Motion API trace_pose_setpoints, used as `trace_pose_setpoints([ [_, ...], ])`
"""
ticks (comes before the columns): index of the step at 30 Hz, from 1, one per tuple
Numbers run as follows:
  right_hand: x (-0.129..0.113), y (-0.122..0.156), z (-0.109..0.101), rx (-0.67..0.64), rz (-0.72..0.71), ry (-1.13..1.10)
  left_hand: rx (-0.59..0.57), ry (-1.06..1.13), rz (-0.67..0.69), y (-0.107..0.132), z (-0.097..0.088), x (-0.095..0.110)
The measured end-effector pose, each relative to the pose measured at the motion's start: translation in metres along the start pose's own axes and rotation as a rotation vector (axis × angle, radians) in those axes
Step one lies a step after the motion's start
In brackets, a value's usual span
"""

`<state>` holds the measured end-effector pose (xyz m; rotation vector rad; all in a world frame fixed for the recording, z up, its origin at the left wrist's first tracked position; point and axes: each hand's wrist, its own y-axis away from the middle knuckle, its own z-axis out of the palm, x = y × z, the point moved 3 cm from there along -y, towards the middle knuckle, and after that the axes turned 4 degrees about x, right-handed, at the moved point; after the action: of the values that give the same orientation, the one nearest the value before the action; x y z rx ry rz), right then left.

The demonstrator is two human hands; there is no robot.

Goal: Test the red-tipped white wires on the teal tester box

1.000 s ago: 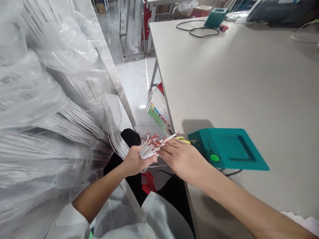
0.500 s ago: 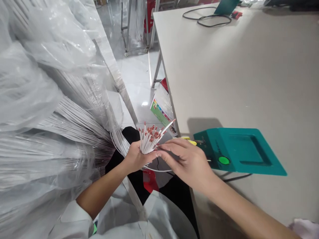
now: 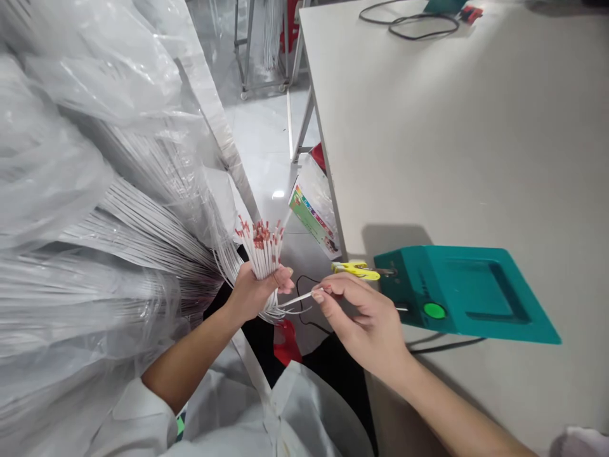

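Note:
My left hand [image 3: 254, 293] is closed around a bundle of thin white wires with red tips [image 3: 262, 249], held upright just left of the table edge. My right hand [image 3: 364, 317] pinches a single white wire [image 3: 299, 298] between thumb and forefinger, drawn out sideways from the bundle's base. Right beside my right hand, a teal box-shaped machine [image 3: 464, 292] with a round green button [image 3: 434, 310] sits near the corner of the beige table [image 3: 451, 146]. A yellow-handled tool [image 3: 356, 270] lies against the machine's left side.
Large sheaves of white wires in clear plastic bags [image 3: 95, 209] fill the left. A colourful carton [image 3: 311, 216] stands on the floor under the table edge. A coiled black cable [image 3: 409, 22] lies at the table's far end. A metal rack [image 3: 259, 51] stands behind.
My left hand turned the bundle upright and shifted left. My right hand pulled one wire out and now pinches it apart from the bundle. The view dropped slightly.

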<state>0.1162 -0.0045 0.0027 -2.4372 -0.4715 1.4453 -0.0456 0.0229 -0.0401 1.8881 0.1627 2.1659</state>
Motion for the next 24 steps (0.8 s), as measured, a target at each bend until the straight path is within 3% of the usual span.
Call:
trace_pose_setpoints([
  [3, 0.002, 0.001, 0.002, -0.005, -0.033, 0.015, 0.089, -0.021, -0.009, 0.004, 0.006, 0.003],
  [9, 0.008, 0.004, 0.007, -0.012, -0.180, 0.227, -0.050, -0.079, -0.046, 0.015, 0.023, 0.002],
  [13, 0.011, 0.007, 0.006, -0.018, -0.212, 0.234, -0.027, -0.055, -0.047, 0.014, 0.022, -0.002],
  [20, 0.008, 0.007, 0.004, 0.066, -0.087, 0.134, 0.101, -0.087, -0.041, 0.015, 0.021, 0.002],
  [24, 0.008, 0.003, 0.004, 0.032, 0.024, 0.031, 0.095, -0.132, -0.020, 0.017, 0.024, 0.005],
])
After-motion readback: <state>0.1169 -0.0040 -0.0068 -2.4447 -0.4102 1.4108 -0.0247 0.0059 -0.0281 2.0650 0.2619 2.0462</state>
